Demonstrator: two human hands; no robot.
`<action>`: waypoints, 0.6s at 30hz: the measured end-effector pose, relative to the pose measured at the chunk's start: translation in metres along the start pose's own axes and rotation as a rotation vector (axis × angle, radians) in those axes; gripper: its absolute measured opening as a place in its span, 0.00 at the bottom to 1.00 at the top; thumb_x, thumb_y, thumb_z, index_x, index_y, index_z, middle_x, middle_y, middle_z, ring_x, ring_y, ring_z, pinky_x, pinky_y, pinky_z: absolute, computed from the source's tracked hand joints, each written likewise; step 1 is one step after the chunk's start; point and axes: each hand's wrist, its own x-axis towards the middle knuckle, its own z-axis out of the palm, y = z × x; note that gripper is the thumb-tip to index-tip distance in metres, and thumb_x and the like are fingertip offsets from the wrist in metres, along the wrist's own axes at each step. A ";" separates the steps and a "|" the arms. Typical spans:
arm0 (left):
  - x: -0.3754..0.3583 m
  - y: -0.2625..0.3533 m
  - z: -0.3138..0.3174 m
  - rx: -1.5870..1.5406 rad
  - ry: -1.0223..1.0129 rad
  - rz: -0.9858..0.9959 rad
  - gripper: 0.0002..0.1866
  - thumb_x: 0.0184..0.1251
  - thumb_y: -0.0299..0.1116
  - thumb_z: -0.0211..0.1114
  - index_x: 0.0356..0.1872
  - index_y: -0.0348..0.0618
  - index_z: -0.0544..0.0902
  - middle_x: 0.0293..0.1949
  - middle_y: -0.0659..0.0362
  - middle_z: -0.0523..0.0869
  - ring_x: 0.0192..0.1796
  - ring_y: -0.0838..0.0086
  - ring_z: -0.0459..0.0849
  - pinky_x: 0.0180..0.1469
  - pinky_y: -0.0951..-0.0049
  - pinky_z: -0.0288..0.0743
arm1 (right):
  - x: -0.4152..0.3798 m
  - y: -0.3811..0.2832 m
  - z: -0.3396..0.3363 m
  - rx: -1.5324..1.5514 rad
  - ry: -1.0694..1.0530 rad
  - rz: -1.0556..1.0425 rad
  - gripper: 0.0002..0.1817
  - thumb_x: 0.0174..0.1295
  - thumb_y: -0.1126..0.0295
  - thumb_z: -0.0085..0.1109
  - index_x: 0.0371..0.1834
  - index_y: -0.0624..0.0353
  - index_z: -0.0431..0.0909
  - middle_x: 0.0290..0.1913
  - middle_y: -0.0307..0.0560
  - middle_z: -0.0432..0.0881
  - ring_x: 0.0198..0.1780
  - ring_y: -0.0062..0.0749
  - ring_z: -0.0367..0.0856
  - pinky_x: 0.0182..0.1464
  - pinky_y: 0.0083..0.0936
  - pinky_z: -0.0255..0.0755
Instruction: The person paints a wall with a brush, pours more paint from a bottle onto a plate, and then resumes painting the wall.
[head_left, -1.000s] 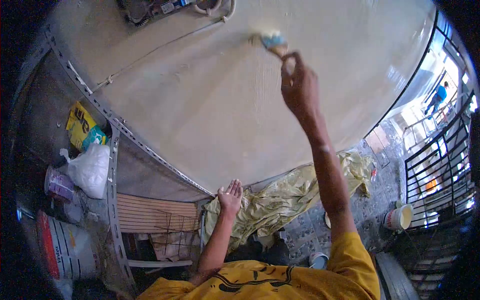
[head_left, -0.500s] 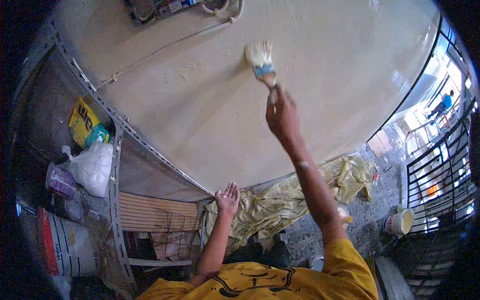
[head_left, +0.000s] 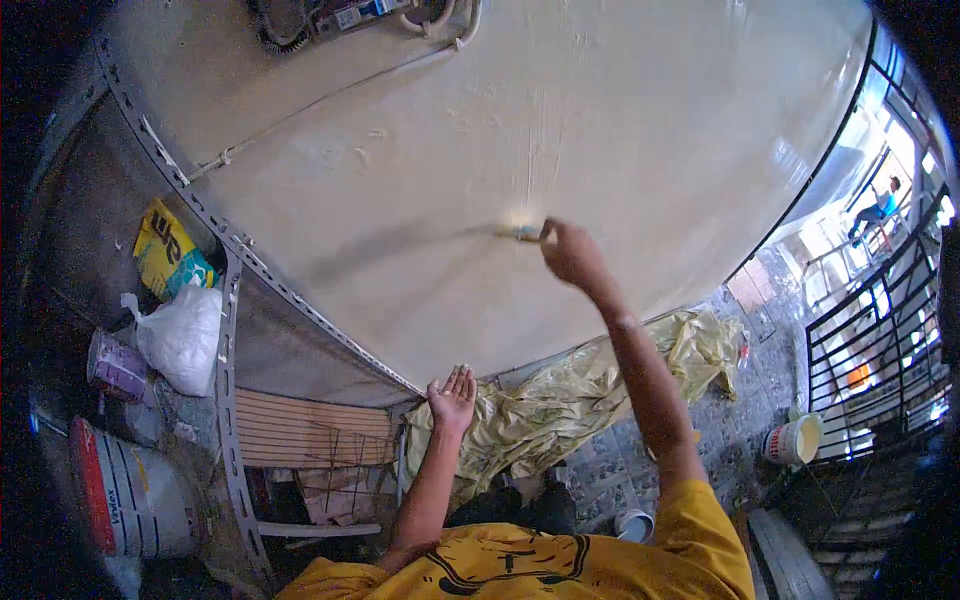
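The cream-coloured wall (head_left: 430,170) fills the upper middle of the view. My right hand (head_left: 572,252) is closed round the handle of a paintbrush (head_left: 520,233), whose bristles point left and up against the wall and look blurred. Fresh vertical streaks show on the wall above the brush. My left hand (head_left: 453,398) is held out near the wall's lower edge, palm up with the fingers spread, and holds nothing. Below the wall lies a crumpled yellowish plastic sheet (head_left: 560,410).
A metal shelf frame (head_left: 232,370) stands left, with a white plastic bag (head_left: 185,340), a yellow packet (head_left: 165,250) and buckets (head_left: 150,500) beyond it. At right are a paint bucket (head_left: 795,440), a black railing (head_left: 870,350) and a distant person (head_left: 878,208).
My right hand has moved down with the brush, which has swung from pointing up to lying nearly level. My left hand has hardly moved.
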 end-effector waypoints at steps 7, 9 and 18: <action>-0.006 0.002 0.007 -0.006 -0.045 0.015 0.32 0.70 0.50 0.45 0.65 0.32 0.66 0.64 0.49 0.72 0.64 0.59 0.73 0.64 0.59 0.68 | 0.079 -0.060 -0.173 -0.061 0.224 -0.241 0.07 0.57 0.67 0.61 0.37 0.53 0.81 0.35 0.60 0.83 0.38 0.56 0.83 0.41 0.45 0.76; -0.005 0.005 0.006 -0.013 -0.051 0.019 0.32 0.70 0.49 0.45 0.65 0.32 0.66 0.64 0.48 0.71 0.64 0.59 0.73 0.63 0.58 0.69 | 0.100 -0.066 -0.208 -0.077 0.363 -0.314 0.06 0.58 0.66 0.61 0.36 0.53 0.82 0.35 0.59 0.84 0.36 0.53 0.83 0.41 0.43 0.76; -0.007 0.005 0.019 -0.018 -0.060 0.031 0.32 0.70 0.49 0.44 0.64 0.31 0.65 0.64 0.48 0.71 0.63 0.57 0.73 0.61 0.58 0.73 | 0.090 -0.134 -0.301 -0.003 0.579 -0.167 0.03 0.60 0.73 0.59 0.37 0.56 0.78 0.15 0.43 0.71 0.16 0.29 0.64 0.19 0.32 0.58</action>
